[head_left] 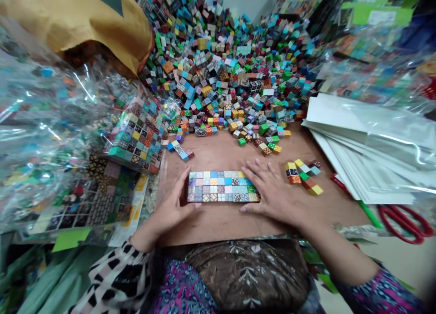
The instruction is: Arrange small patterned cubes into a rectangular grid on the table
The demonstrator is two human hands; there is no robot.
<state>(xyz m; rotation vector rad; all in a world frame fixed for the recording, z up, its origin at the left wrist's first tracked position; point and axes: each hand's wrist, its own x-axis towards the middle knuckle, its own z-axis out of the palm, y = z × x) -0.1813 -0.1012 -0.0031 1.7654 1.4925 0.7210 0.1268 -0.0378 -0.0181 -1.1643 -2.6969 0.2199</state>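
A flat block of small patterned cubes (220,187), set in several tight rows, lies on the brown board (204,225) in front of me. My left hand (175,200) presses against its left end, thumb along the near side and fingers along the far side. At the right end, my right hand (270,189) spans the block, fingers spread over the far corner and thumb near the front edge. Together the two hands hold the block from its ends. To the right of my right hand sits a small cluster of loose cubes (303,175).
A large heap of colourful cubes (221,73) rises behind the board. Plastic bags of cubes (44,123) crowd the left, beside a packed cube block (139,132). White sheets (368,146), red-handled scissors (405,223) and a green pen (370,214) lie at the right.
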